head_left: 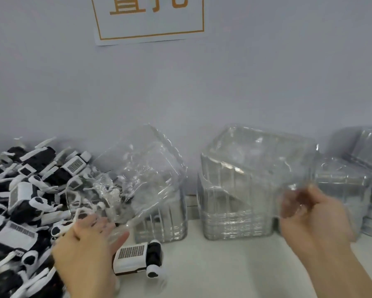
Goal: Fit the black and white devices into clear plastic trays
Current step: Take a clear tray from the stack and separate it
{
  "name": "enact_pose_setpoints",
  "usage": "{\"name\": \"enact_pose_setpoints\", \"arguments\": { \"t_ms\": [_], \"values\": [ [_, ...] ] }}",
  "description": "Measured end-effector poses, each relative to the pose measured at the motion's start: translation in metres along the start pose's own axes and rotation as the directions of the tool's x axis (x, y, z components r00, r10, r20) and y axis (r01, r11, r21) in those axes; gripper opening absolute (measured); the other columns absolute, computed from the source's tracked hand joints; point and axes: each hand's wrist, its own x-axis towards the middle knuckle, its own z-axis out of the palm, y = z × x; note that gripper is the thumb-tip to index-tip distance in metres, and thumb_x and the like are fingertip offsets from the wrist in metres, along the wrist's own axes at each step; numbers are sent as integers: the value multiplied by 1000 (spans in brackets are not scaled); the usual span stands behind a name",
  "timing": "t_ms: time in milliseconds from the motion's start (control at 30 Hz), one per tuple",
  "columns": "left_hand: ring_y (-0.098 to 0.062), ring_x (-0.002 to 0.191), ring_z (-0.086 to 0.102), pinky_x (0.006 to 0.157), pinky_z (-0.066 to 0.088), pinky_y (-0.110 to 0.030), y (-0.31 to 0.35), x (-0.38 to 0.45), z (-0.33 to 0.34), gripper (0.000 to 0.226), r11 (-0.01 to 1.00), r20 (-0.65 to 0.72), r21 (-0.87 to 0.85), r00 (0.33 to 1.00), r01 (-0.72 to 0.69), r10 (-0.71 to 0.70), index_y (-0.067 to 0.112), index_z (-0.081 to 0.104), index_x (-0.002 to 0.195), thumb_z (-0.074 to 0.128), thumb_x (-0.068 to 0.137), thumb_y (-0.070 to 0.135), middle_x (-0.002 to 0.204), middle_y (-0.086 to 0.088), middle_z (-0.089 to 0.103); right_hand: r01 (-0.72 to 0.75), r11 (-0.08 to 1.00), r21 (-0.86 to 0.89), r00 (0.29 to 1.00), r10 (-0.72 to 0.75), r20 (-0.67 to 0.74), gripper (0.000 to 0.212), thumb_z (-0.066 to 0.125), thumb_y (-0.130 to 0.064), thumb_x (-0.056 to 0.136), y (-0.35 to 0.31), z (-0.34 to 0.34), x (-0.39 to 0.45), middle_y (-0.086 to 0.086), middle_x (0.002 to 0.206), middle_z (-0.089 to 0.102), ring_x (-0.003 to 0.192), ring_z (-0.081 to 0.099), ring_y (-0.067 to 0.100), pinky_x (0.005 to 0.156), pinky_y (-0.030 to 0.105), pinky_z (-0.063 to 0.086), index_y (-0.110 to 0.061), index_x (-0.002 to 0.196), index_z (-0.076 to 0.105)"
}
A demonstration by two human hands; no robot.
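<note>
My left hand (88, 241) grips the lower corner of a clear plastic tray (140, 168), which it holds tilted in the air above the table. My right hand (309, 214), blurred, has its fingers curled on the right edge of another clear tray (262, 155), which lies askew on top of the middle tray stack (234, 222). One black and white device (137, 259) with a dotted grille lies alone on the table just right of my left hand. A big pile of the same devices (21, 201) covers the left side.
A shorter stack of clear trays (161, 226) stands behind the tilted tray. More tray stacks (344, 186) stand at the far right against the grey wall. A paper sign (148, 18) hangs on the wall. The white table (223, 272) stretches between my hands.
</note>
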Motion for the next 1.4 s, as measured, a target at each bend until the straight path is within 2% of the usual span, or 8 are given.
{"name": "enact_pose_setpoints", "arguments": {
  "t_ms": [200, 367, 500, 667, 900, 1000, 1133, 1400],
  "values": [
    [-34, 91, 70, 41, 53, -22, 5, -3, 9, 33, 996, -6, 76, 999, 41, -41, -6, 60, 119, 37, 108, 15, 93, -16, 68, -42, 948, -315, 998, 29, -47, 28, 41, 5, 95, 8, 56, 52, 3, 63, 51, 52, 50, 12, 51, 23, 47, -11, 74, 51],
    [-32, 83, 72, 40, 54, -25, 1, -5, 17, 25, 993, -13, 90, 997, 80, -79, -2, 63, 106, 41, 106, 12, 89, -15, 71, 269, -110, -957, 865, -409, 290, 16, 51, -23, 84, 9, 35, 40, 15, 92, 59, 79, 53, 33, 69, 28, 39, -13, 86, 63],
    [-31, 71, 73, 43, 55, -28, -3, -14, 27, 28, 979, 78, 204, 997, -17, 1, 9, 67, 89, 43, 103, 9, 79, -9, 74, 504, 361, -784, 855, -80, 513, 17, 68, -44, 81, 25, 28, -33, -12, 92, 71, 81, 68, 4, 74, 21, 53, -37, 96, 69],
    [-20, 74, 74, 49, 58, -30, -9, -29, 42, 26, 912, 229, 326, 957, -248, 179, 19, 67, 99, 42, 106, 24, 92, -1, 72, 362, 568, -739, 916, -71, 394, 38, 71, -56, 75, 52, 20, -69, -3, 80, 73, 69, 73, 15, 63, 39, 61, -24, 95, 64],
    [-22, 122, 47, 101, 35, -29, -17, -52, 53, 45, 559, 388, 543, 778, -626, 495, 17, 45, 142, 56, 99, 20, 129, 2, 57, 358, 612, -705, 933, -210, 291, 19, 61, -8, 93, 46, 9, -46, 5, 65, 73, 63, 74, 18, 59, 26, 59, -3, 74, 63],
    [-18, 103, 44, 93, 28, -14, -7, -67, 58, 23, 318, 476, 416, 503, -852, 722, 15, 61, 117, 62, 95, 21, 109, -4, 57, 373, 575, -728, 927, -199, 318, 19, 62, -7, 93, 45, 8, -41, 5, 64, 72, 61, 73, 16, 56, 21, 57, -3, 75, 64],
    [-5, 76, 55, 70, 42, -15, -6, -84, 66, 6, 334, 798, 122, 292, -935, 526, 22, 65, 93, 64, 88, 25, 82, 15, 59, 448, 398, -801, 894, -225, 389, 21, 66, -19, 90, 41, 4, -36, -3, 65, 71, 63, 70, 14, 68, 37, 57, -13, 70, 67],
    [-8, 69, 69, 68, 56, -31, -22, -80, 72, 9, 485, 829, 182, 399, -855, 392, 17, 74, 91, 67, 93, 12, 73, 8, 72, 589, 257, -766, 808, -212, 550, 20, 68, -23, 89, 40, 5, -37, -14, 69, 68, 70, 63, 2, 65, 13, 46, -22, 69, 66]
  ]
}}
